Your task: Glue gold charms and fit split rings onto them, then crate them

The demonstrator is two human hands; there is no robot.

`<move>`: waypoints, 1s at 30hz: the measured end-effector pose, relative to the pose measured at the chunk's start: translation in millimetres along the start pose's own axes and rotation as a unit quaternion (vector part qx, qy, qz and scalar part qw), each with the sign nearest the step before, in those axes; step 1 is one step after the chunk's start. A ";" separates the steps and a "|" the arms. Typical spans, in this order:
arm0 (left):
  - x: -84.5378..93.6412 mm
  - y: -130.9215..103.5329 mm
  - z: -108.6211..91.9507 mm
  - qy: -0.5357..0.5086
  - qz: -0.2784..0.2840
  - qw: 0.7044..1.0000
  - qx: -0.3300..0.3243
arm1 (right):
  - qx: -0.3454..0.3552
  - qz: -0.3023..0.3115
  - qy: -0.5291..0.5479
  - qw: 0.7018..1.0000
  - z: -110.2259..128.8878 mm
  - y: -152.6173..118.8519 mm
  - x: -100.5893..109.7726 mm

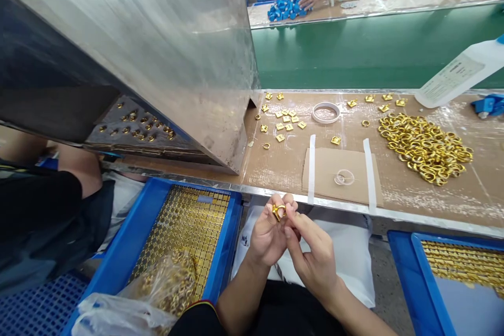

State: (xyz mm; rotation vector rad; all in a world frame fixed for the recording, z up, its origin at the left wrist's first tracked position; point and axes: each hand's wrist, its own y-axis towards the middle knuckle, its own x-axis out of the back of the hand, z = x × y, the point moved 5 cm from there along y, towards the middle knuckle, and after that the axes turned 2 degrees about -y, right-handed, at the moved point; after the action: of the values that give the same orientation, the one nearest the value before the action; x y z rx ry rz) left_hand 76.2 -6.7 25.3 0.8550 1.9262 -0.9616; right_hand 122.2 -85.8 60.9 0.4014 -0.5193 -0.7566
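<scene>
A gold ring (279, 211) is held up in front of the table edge. My left hand (269, 233) has its fingers closed round it. My right hand (311, 247) is beside it, thumb and forefinger pinched close to the ring's right side; whatever lies between those fingertips is too small to make out. Beyond the hands, a cardboard piece (326, 170) is held by two white tape strips, with a small clear ring-shaped item (344, 177) on it. A large pile of gold rings (427, 147) lies to the right. Square gold pieces (289, 127) are scattered at the left.
A big metal housing (173, 37) rises at the left. A white bottle (459, 73) leans at the right. Blue trays (226, 241) with gold parts sit below the table on both sides. Across the green belt (354, 55), another person's hands touch blue pieces (286, 8).
</scene>
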 end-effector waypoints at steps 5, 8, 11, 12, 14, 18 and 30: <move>-0.6 1.6 -0.3 0.004 -0.020 1.000 -0.012 | -0.021 0.003 -0.007 1.000 -4.0 -1.1 -1.9; -2.2 3.1 1.0 0.000 -0.014 1.000 -0.008 | -0.029 0.001 -0.010 1.000 -6.5 -2.7 -1.3; -3.3 3.6 1.2 -0.004 -0.005 1.000 -0.005 | -0.027 0.002 -0.011 1.000 -6.7 -3.3 -1.1; -3.5 3.5 0.8 -0.005 -0.002 1.000 -0.007 | -0.025 0.003 -0.012 1.000 -6.3 -3.4 -1.4; -3.6 3.1 0.0 -0.007 0.004 1.000 -0.011 | -0.019 0.004 -0.013 1.000 -5.3 -3.7 -2.6; -3.3 2.4 -0.7 -0.011 0.013 1.000 -0.007 | -0.015 0.003 -0.006 1.000 -4.9 -5.6 -6.1; -6.4 0.8 -0.1 -0.004 0.002 0.999 -0.033 | -0.001 0.001 -0.006 1.000 -4.5 -7.7 -2.1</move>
State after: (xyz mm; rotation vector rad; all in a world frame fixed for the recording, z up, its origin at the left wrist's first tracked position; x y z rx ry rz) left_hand 79.7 -7.6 30.6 0.8163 1.9375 -0.8926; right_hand 119.3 -88.6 52.7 0.3945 -0.5291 -0.7588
